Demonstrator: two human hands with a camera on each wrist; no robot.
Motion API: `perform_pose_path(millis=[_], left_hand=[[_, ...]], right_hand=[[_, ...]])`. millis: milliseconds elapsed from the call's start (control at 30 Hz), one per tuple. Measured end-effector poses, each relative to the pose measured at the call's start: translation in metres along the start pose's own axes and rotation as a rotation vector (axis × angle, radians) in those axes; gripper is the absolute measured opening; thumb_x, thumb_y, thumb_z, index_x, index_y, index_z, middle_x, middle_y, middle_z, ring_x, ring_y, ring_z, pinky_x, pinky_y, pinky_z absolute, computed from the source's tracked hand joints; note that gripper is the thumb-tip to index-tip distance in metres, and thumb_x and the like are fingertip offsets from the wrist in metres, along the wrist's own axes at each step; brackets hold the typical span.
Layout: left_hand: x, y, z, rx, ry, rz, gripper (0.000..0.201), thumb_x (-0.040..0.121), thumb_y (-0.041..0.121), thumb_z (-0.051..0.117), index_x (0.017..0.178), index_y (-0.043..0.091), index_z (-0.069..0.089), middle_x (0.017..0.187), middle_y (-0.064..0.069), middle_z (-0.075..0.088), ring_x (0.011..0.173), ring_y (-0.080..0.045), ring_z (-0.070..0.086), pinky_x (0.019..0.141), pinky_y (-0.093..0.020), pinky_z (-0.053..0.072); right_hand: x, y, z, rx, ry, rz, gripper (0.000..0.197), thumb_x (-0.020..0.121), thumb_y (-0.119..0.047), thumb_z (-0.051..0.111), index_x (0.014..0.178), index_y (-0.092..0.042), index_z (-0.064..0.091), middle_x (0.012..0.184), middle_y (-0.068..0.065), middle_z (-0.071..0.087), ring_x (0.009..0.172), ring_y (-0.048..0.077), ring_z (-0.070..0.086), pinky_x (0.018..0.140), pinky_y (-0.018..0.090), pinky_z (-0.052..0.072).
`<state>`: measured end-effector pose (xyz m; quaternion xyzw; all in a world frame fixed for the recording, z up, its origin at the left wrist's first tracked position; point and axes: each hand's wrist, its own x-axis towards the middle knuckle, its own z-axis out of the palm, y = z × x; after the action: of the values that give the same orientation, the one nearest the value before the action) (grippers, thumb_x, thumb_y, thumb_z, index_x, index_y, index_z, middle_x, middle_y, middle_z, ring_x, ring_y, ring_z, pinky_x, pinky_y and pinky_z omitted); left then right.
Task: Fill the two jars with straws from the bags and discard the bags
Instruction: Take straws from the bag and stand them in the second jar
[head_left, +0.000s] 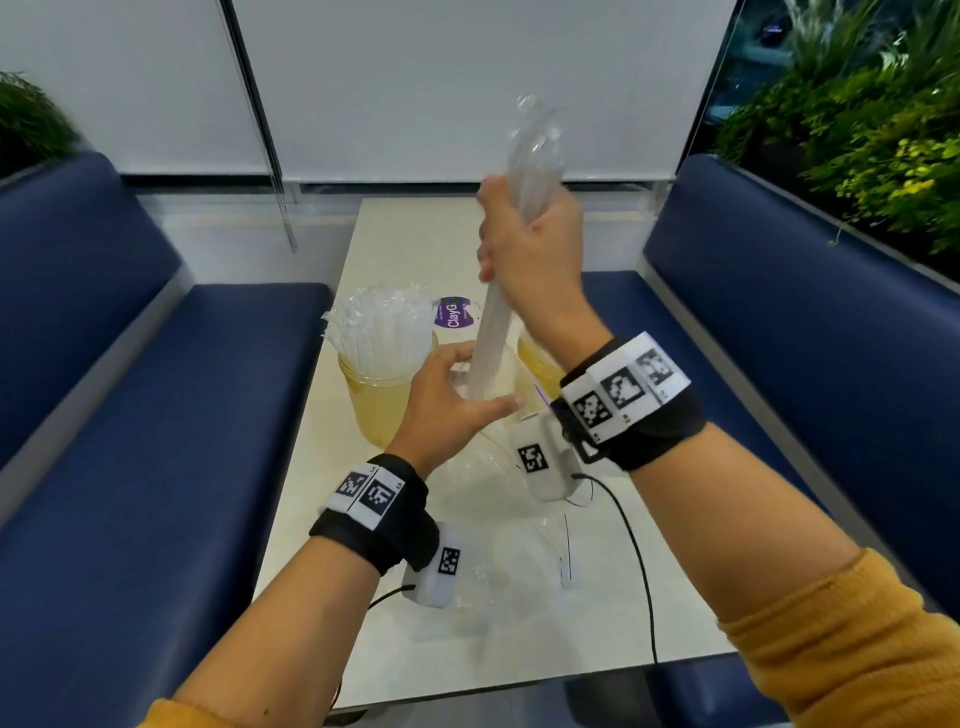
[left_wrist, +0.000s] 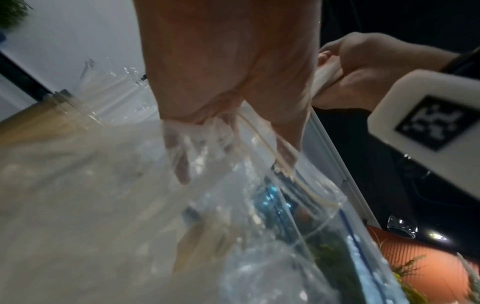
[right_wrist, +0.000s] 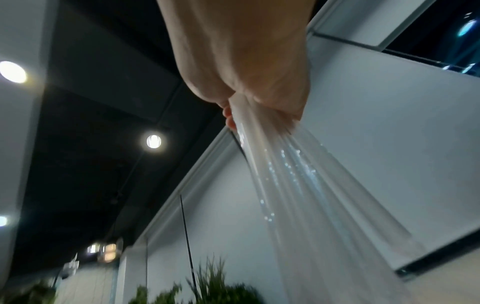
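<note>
My right hand grips a bundle of clear-wrapped straws and holds it upright above the table; the right wrist view shows the straws fanning out from that fist. My left hand sits lower, its thumb and fingers curved round the mouth of a clear bag where the bundle's lower end stands. In the left wrist view the bag drapes over those fingers. The left jar is packed with straws. The second jar is half hidden behind my right wrist.
Another crumpled clear bag lies near the table's front edge. A purple sticker sits on the pale table behind the jars. Blue benches flank the table. A black cable runs across the right side.
</note>
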<state>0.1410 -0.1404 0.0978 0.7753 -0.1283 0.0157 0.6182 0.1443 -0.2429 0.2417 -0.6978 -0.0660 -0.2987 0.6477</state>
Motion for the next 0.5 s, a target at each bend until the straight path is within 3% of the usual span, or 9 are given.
perform_pose_path(millis=[67, 233, 333, 433, 500], left_hand=[[0.000, -0.001, -0.003, -0.034, 0.003, -0.013, 0.071, 0.063, 0.034, 0.095, 0.122, 0.024, 0.058, 0.124, 0.001, 0.062, 0.106, -0.013, 0.065, 0.085, -0.032, 0.057], [0.000, -0.002, -0.006, -0.021, 0.006, 0.011, 0.068, 0.070, 0.015, 0.091, 0.129, 0.020, 0.057, 0.123, 0.002, 0.062, 0.104, -0.011, 0.069, 0.088, -0.031, 0.058], [0.002, -0.002, -0.008, -0.021, 0.007, 0.011, 0.065, 0.074, 0.006, 0.086, 0.130, 0.018, 0.056, 0.124, 0.000, 0.062, 0.106, -0.013, 0.069, 0.085, -0.030, 0.058], [0.004, -0.003, -0.009, -0.018, 0.007, -0.004, 0.063, 0.075, 0.005, 0.084, 0.130, 0.019, 0.056, 0.123, 0.002, 0.063, 0.105, -0.010, 0.069, 0.081, -0.024, 0.058], [0.004, -0.004, -0.010, -0.018, 0.004, -0.007, 0.062, 0.075, 0.005, 0.084, 0.130, 0.020, 0.057, 0.123, 0.002, 0.063, 0.104, -0.009, 0.069, 0.082, -0.026, 0.059]], right_hand=[[0.018, -0.019, -0.013, 0.082, 0.041, -0.029, 0.021, 0.098, -0.015, 0.056, 0.091, 0.004, 0.060, 0.055, 0.003, 0.046, 0.041, 0.015, 0.045, 0.041, 0.027, 0.043], [0.066, -0.038, -0.056, 0.157, 0.180, -0.217, 0.020, 0.100, -0.017, 0.055, 0.089, 0.000, 0.056, 0.056, 0.003, 0.048, 0.043, 0.015, 0.046, 0.042, 0.027, 0.042], [0.089, -0.009, -0.072, 0.060, 0.234, -0.229, 0.024, 0.100, -0.022, 0.056, 0.093, 0.001, 0.055, 0.058, 0.004, 0.049, 0.045, 0.016, 0.048, 0.043, 0.028, 0.043], [0.095, 0.040, -0.078, -0.067, 0.172, -0.166, 0.027, 0.099, -0.030, 0.057, 0.090, -0.005, 0.055, 0.065, 0.006, 0.052, 0.051, 0.015, 0.051, 0.046, 0.028, 0.046], [0.091, 0.073, -0.079, -0.188, 0.123, -0.102, 0.026, 0.099, -0.033, 0.057, 0.090, -0.008, 0.057, 0.070, 0.007, 0.055, 0.056, 0.014, 0.053, 0.049, 0.024, 0.047]])
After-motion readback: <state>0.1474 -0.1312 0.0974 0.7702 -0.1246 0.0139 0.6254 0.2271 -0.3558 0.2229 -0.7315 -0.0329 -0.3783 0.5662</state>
